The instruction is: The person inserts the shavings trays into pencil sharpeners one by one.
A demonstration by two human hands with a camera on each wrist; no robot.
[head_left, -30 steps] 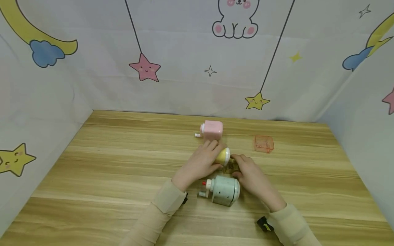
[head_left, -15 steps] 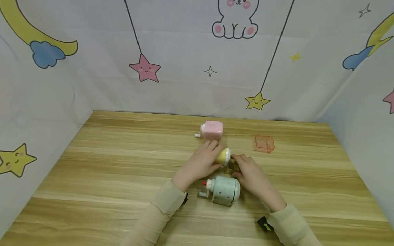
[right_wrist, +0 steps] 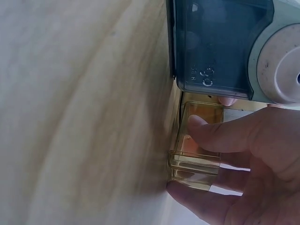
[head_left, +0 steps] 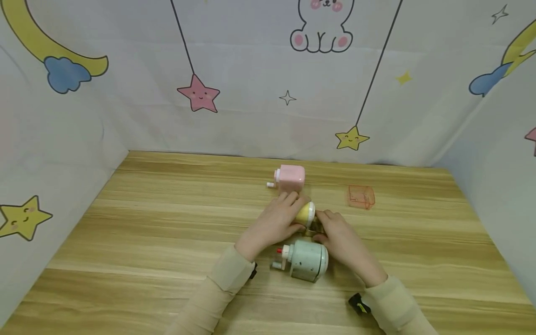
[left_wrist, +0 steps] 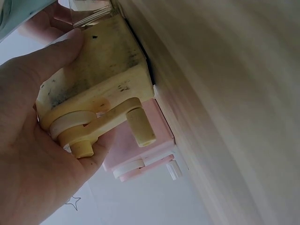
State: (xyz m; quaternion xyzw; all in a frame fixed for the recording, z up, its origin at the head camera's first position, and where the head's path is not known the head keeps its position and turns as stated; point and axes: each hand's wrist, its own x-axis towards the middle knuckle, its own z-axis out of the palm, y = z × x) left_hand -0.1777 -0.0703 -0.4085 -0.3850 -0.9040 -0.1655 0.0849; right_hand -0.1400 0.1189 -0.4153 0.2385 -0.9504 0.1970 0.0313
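Note:
My left hand [head_left: 272,223] holds a yellow crank pencil sharpener [head_left: 304,213] that lies on its side. In the left wrist view, its yellow crank [left_wrist: 108,124] juts out by the palm, and my thumb lies along its smudged body. At the sharpener's other end, my right hand [head_left: 343,239] pinches a clear amber shavings drawer [right_wrist: 194,165] between thumb and fingers. How far the drawer sits inside the body is hidden. Just in front of both hands lies a mint-green crank sharpener [head_left: 307,260] with a dark see-through drawer [right_wrist: 218,47].
Behind the left hand lies a pink crank sharpener [head_left: 291,178], very close to the yellow one. A clear orange-red drawer [head_left: 361,197] rests apart, further right. The wooden table [head_left: 167,200] ends at a printed cloth backdrop [head_left: 247,125].
The right hand and forearm have shifted very slightly left, toward the yellow sharpener. The left hand keeps its hold, and the other things lie where they were.

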